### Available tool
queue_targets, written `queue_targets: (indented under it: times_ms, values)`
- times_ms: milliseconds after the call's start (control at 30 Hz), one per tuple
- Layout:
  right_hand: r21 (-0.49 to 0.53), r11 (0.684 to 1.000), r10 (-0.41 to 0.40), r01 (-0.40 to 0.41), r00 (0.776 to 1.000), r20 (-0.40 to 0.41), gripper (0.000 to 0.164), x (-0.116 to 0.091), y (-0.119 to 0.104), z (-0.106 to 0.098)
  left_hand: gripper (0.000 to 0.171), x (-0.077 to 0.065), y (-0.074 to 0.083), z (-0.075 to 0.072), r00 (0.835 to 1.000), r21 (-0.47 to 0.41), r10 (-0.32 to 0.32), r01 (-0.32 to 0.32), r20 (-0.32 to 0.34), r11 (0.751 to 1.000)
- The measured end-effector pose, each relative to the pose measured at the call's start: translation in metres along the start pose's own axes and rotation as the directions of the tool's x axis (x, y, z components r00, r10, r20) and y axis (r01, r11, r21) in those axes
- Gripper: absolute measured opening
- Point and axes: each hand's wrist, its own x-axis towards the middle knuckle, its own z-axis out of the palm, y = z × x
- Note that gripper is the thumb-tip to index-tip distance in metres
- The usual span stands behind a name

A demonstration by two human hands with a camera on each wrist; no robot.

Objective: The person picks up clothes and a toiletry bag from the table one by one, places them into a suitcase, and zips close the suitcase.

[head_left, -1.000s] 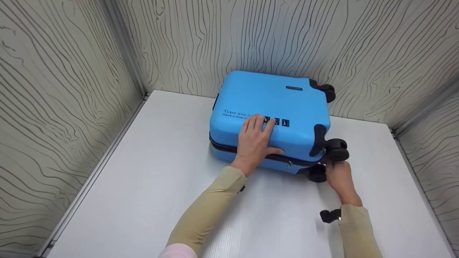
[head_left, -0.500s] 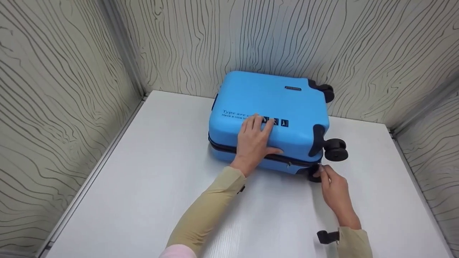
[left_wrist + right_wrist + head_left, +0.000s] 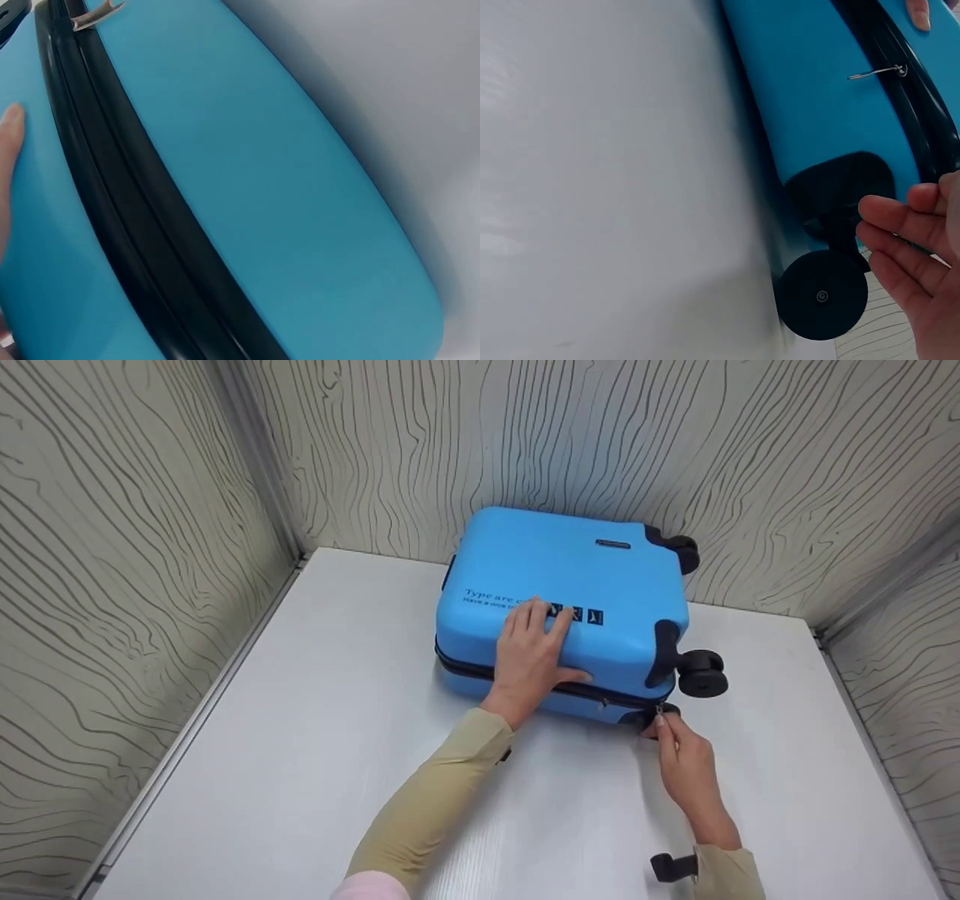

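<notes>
A blue hard-shell suitcase [image 3: 570,562] lies flat on a white table, its wheels to the right. My left hand [image 3: 529,656] rests on its front upper edge, fingers spread and straight, with the thumb along the side above the black zipper band [image 3: 142,217]. At the near right corner my right hand [image 3: 681,754] pinches a small metal zipper pull [image 3: 660,709], beside the lower wheel [image 3: 823,295]. In the right wrist view, the pinching fingertips are partly hidden. Another zipper pull [image 3: 875,73] hangs from the band between the hands.
A wood-grain patterned wall [image 3: 375,457] rises close behind the suitcase, and side walls flank the table [image 3: 300,735]. Black wheels [image 3: 703,673] stick out over the right hand. A black wrist mount [image 3: 673,868] protrudes from the right sleeve.
My right hand has come out from behind the front corner wheel and moved left along the zipper, pinching the pull. The left hand stays in place; the suitcase has hardly shifted.
</notes>
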Motion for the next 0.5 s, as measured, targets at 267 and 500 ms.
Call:
queue_targets:
  times_ms: [267, 500]
  values:
    - [0.032, 0.999, -0.019, 0.017, 0.998, 0.065, 0.027, -0.002, -0.021, 0.024, 0.103, -0.004, -0.002, 0.0, 1.0, 0.002, -0.002, 0.002, 0.005, 1.0]
    - [0.01, 0.997, -0.076, 0.075, 0.99, 0.115, 0.024, 0.008, -0.033, 0.04, 0.104, -0.001, -0.001, 0.001, 1.0, 0.004, 0.024, -0.024, 0.009, 1.0]
